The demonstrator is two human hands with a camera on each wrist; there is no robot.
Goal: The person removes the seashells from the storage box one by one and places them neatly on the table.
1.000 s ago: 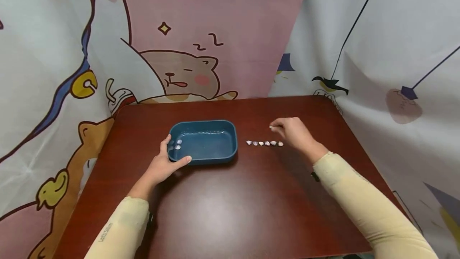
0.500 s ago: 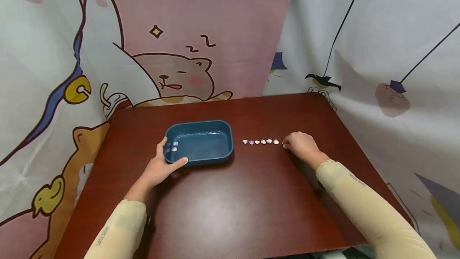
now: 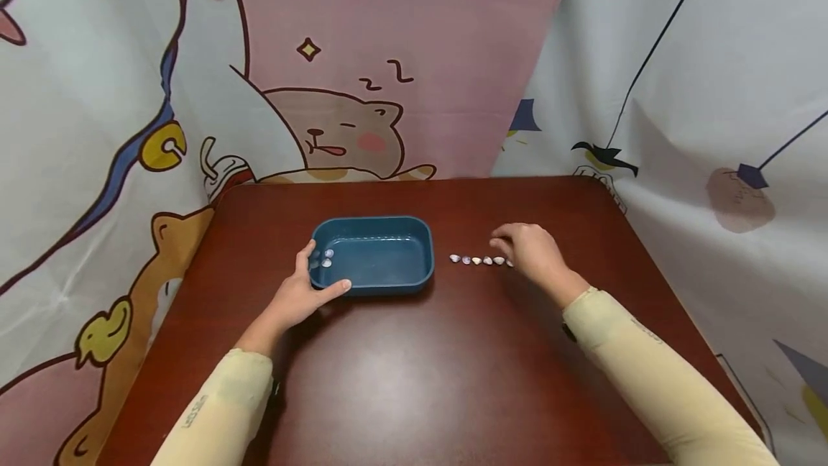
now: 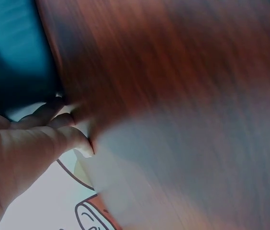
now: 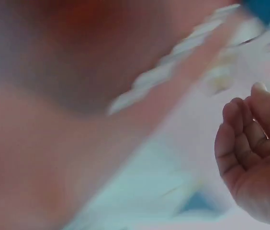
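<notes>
On the table, a dark blue rectangular tray (image 3: 382,289) has its left end in my left hand (image 3: 300,298). The thumb lies on its front rim, and the fingers are at its left side. A few small pale shells (image 3: 328,258) lie inside near that end. Right of the tray, several more small shells (image 3: 476,261) run in a straight row. Above the row's right end is my right hand (image 3: 532,254), fingers loosely bent and nothing visible between thumb and fingertips. It hides the end of the row. In the right wrist view the row is a blurred whitish band.
The reddish-brown wooden table (image 3: 388,380) reflects light at its front. A cartoon-printed cloth (image 3: 440,56) hangs behind the table and along both sides, close to its edges.
My right hand carried a small shell down to the row's right end and let it go there. Now it has lifted and moved left. The left hand stays on the tray.
</notes>
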